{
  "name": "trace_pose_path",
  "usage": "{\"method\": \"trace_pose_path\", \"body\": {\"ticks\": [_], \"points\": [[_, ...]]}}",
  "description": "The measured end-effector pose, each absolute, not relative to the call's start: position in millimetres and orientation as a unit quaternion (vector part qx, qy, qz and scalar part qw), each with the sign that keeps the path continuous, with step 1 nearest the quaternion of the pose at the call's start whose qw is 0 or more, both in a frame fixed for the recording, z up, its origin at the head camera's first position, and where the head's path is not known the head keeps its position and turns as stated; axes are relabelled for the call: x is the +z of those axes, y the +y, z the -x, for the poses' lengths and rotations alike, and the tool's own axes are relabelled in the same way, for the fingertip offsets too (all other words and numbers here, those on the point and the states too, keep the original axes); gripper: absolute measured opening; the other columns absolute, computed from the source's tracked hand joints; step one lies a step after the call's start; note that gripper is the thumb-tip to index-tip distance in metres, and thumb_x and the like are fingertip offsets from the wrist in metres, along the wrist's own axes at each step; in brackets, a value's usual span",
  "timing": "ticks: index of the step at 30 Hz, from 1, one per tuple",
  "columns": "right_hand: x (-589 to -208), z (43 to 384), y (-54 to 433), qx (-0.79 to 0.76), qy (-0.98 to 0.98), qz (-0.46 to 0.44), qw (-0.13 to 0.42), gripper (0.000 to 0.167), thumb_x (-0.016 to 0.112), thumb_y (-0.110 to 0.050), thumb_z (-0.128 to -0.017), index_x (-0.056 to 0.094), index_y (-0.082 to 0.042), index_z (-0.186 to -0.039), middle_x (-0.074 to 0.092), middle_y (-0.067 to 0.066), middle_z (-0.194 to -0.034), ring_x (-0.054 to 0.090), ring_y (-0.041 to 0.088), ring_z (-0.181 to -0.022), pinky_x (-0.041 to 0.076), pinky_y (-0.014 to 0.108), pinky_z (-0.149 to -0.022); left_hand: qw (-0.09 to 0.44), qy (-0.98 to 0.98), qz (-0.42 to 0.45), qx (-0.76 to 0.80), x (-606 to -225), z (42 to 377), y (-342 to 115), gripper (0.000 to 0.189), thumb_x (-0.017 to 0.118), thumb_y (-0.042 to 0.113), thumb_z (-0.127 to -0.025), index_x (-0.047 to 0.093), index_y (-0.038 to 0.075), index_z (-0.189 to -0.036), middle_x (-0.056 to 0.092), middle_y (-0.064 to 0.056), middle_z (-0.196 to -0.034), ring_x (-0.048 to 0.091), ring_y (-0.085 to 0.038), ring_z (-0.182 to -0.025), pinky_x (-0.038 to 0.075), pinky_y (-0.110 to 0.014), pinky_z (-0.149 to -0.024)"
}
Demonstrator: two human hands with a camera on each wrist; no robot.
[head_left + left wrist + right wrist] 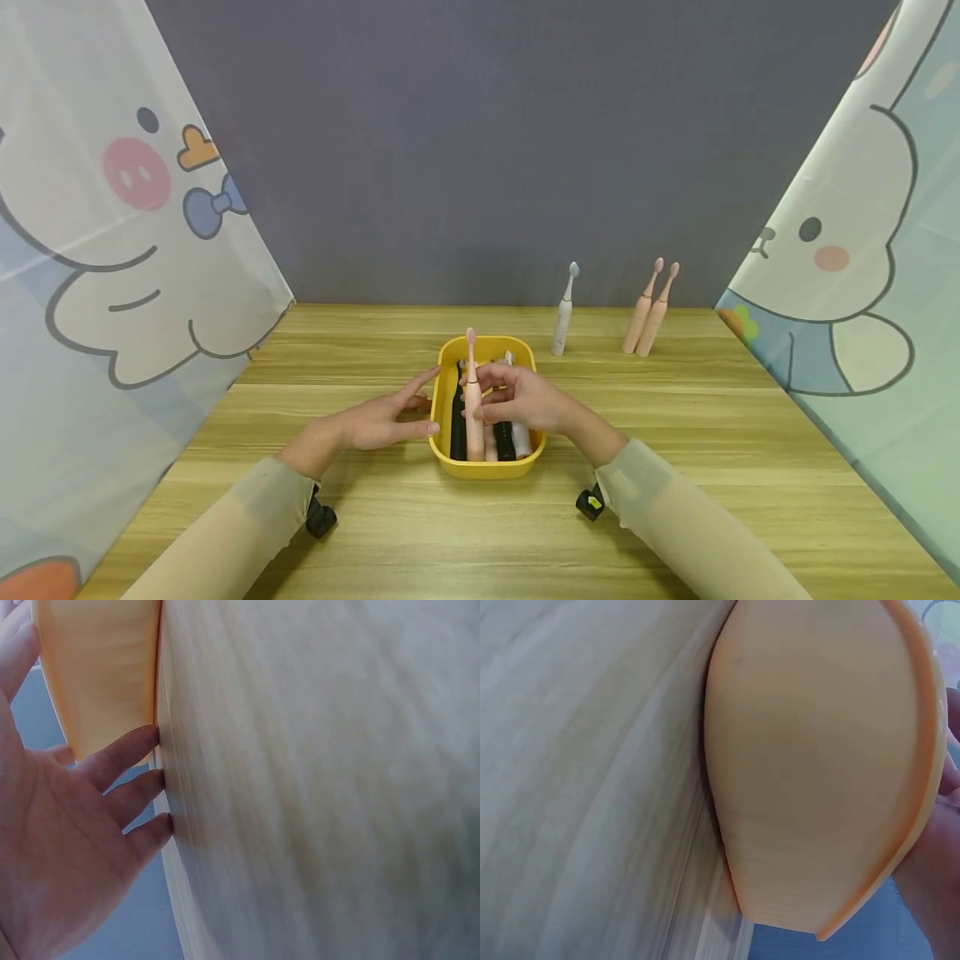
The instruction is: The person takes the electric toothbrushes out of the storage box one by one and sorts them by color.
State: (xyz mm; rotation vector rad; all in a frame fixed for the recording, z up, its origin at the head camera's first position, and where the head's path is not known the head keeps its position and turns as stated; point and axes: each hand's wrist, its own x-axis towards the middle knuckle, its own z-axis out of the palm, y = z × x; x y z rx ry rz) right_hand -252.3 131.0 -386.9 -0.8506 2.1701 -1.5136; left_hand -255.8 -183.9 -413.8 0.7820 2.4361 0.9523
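Note:
A yellow bin (487, 471) stands on the table between the two hands. Inside it lie a black electric toothbrush (457, 429), another black handle (505, 443), a white one (521, 442) and a partly covered pink one (491, 446). My right hand (525, 402) reaches over the bin and pinches a pink electric toothbrush (474, 429) by its handle, head pointing away from me. At the bin's left side is my left hand (375, 422), its fingers spread and thumb by the rim. In the left wrist view its fingertips (150, 832) rest on the table beside the bin wall (101, 675).
Toward the back right a white electric toothbrush (562, 325) with a blue head stands upright. Farther right, two pink electric toothbrushes (638, 321) stand side by side. A dark grey panel (480, 167) rises behind the wooden table (360, 533), with printed cloths at both sides.

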Motion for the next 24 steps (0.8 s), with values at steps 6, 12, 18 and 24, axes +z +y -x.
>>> {"method": "trace_pose_path", "body": {"ticks": [6, 12, 18, 24], "points": [[-386, 250, 131, -0.543, 0.757, 0.295, 0.214, 0.058, 0.077, -0.009, -0.103, 0.054, -0.001, -0.156, 0.072, 0.018, -0.131, 0.076, 0.020, -0.104, 0.068, 0.041, -0.090, 0.200, 0.874, -0.285, 0.338, -414, 256, -185, 0.099, 0.064, 0.058, -0.108, 0.002, 0.029, -0.178, 0.055, -0.018, -0.165, 0.049, -0.042, -0.155, 0.031, -0.072, -0.128], [-386, 246, 130, -0.556, 0.753, 0.295, 0.194, 0.057, 0.076, -0.008, -0.104, 0.055, 0.000, -0.157, 0.072, 0.020, -0.131, 0.076, 0.019, -0.103, 0.068, 0.044, -0.091, 0.202, 0.878, -0.277, 0.335, -413, 255, -185, 0.099, 0.064, 0.060, -0.107, 0.002, 0.032, -0.178, 0.054, -0.018, -0.166, 0.048, -0.042, -0.156, 0.030, -0.072, -0.129], [-383, 247, 133, -0.577, 0.750, 0.292, 0.139, 0.055, 0.073, -0.005, -0.105, 0.055, 0.001, -0.156, 0.070, 0.024, -0.134, 0.074, 0.021, -0.110, 0.067, 0.048, -0.093, 0.199, 0.879, -0.279, 0.333, -412, 255, -184, 0.099, 0.063, 0.061, -0.107, 0.001, 0.033, -0.178, 0.053, -0.019, -0.166, 0.048, -0.043, -0.156, 0.030, -0.072, -0.128], [-373, 252, 144, -0.592, 0.744, 0.299, 0.088, 0.050, 0.071, -0.001, -0.105, 0.057, 0.004, -0.153, 0.070, 0.030, -0.134, 0.074, 0.021, -0.113, 0.067, 0.044, -0.094, 0.199, 0.876, -0.281, 0.337, -412, 255, -185, 0.099, 0.064, 0.060, -0.107, 0.001, 0.030, -0.178, 0.053, -0.020, -0.166, 0.047, -0.043, -0.157, 0.029, -0.073, -0.128]]}}
